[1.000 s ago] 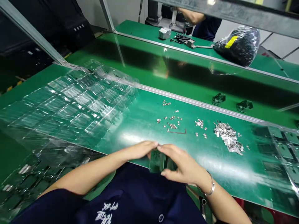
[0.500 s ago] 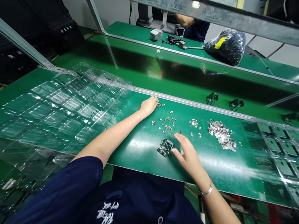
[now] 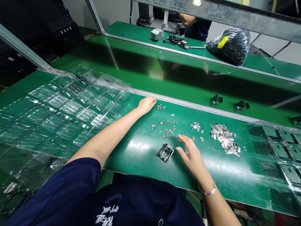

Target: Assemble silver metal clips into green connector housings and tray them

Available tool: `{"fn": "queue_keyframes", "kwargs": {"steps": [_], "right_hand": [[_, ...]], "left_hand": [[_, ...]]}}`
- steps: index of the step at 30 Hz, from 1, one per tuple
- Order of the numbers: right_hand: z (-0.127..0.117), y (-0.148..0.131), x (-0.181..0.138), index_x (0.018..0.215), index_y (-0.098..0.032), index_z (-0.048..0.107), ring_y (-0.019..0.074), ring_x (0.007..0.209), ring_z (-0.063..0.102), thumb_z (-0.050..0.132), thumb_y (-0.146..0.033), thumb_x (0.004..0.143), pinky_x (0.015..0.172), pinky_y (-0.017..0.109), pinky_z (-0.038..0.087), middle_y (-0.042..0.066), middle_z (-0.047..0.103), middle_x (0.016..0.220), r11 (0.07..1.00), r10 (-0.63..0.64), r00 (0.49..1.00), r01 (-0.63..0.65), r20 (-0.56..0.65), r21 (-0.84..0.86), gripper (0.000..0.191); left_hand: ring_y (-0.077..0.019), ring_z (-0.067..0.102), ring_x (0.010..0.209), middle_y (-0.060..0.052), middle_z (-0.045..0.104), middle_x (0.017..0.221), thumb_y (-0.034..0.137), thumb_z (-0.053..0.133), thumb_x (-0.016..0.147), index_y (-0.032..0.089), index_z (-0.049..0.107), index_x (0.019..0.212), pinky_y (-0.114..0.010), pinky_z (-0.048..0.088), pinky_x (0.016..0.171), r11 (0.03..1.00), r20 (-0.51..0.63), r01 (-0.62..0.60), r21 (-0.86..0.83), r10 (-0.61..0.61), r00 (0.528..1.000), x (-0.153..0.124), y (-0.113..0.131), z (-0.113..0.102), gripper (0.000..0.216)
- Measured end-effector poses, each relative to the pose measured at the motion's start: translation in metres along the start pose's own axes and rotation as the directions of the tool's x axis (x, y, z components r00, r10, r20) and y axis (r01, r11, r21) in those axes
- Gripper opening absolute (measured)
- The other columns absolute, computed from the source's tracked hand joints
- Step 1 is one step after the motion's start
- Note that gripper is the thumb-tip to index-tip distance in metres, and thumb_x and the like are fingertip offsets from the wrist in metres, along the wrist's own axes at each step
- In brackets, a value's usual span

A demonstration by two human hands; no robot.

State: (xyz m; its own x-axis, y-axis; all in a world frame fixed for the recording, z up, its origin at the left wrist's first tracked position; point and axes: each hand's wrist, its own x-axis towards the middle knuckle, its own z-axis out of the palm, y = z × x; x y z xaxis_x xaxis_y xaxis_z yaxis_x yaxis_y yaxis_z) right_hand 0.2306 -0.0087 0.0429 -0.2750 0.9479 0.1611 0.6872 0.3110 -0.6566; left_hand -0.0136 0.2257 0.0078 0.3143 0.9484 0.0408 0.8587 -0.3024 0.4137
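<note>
My left hand (image 3: 146,104) is at the far side of the green table, its fingers curled closed beside a small cluster of shiny metal pieces (image 3: 161,107). Whatever those fingers hold, if anything, is hidden. My right hand (image 3: 190,151) is low over the table with thumb and fingers apart. Its fingertips are at the right end of a thin dark rod (image 3: 170,137), perhaps a hex key. Just left of the thumb lies a dark, frame-like mechanical assembly (image 3: 166,153). More small metal pieces (image 3: 168,131) are scattered beyond the rod.
A larger heap of metal pieces (image 3: 225,139) lies to the right, with a smaller group (image 3: 195,126) nearer. Clear plastic trays (image 3: 70,103) cover the left; filled trays (image 3: 282,149) stand right. Two similar assemblies (image 3: 215,100) sit behind the metal strip. Across the bench is another person's arm (image 3: 188,20).
My left hand has drawn slightly left, away from the metal cluster. My right hand has shifted a little right, away from the assembly. The view has tilted slightly.
</note>
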Motion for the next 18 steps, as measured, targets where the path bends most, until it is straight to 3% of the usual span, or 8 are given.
{"fn": "queue_keyframes", "kwargs": {"steps": [5,11,15,18], "right_hand": [[-0.001,-0.005,0.003,0.135,-0.025,0.043,0.026,0.117,0.054,0.046,-0.032,0.095,0.093,0.045,0.051,0.012,0.053,0.13,1.0,0.009,1.0,-0.009,-0.009,0.009,0.04],[-0.004,-0.003,-0.007,0.133,-0.024,0.046,0.0239,0.107,0.06,0.047,-0.032,0.094,0.084,0.039,0.055,0.012,0.054,0.127,0.998,0.05,0.998,-0.049,-0.028,0.033,0.039],[-0.005,-0.006,-0.005,0.131,-0.025,0.047,0.024,0.104,0.061,0.048,-0.03,0.093,0.086,0.042,0.054,0.011,0.057,0.122,0.998,0.028,0.998,-0.025,-0.061,0.05,0.038],[0.001,-0.023,0.008,0.132,-0.026,0.044,0.0228,0.102,0.062,0.047,-0.028,0.093,0.089,0.043,0.053,0.01,0.057,0.122,0.993,-0.016,0.995,0.028,-0.097,0.118,0.039]], "left_hand": [[-0.021,0.058,0.099,-0.004,0.066,0.102,0.017,0.053,0.08,0.021,0.068,0.087,-0.03,0.043,0.087,0.989,0.063,-0.048,-0.142,0.057,0.996,0.015,0.016,-0.001,0.017],[-0.0219,0.06,0.083,-0.003,0.062,0.065,0.008,0.06,0.067,0.017,0.058,0.055,-0.033,0.045,0.084,0.897,0.054,0.073,-0.436,-0.055,0.997,0.012,0.019,-0.001,0.014],[-0.0146,0.057,0.07,-0.001,0.057,0.066,0.017,0.054,0.078,0.016,0.057,0.068,-0.029,0.049,0.074,0.685,-0.007,0.151,-0.713,-0.222,0.975,-0.029,0.023,-0.014,0.01],[-0.0093,0.055,0.062,0.0,0.055,0.069,0.027,0.046,0.087,0.017,0.055,0.079,-0.025,0.051,0.067,0.457,0.022,0.159,-0.875,-0.29,0.957,-0.079,0.048,-0.02,0.016]]}}
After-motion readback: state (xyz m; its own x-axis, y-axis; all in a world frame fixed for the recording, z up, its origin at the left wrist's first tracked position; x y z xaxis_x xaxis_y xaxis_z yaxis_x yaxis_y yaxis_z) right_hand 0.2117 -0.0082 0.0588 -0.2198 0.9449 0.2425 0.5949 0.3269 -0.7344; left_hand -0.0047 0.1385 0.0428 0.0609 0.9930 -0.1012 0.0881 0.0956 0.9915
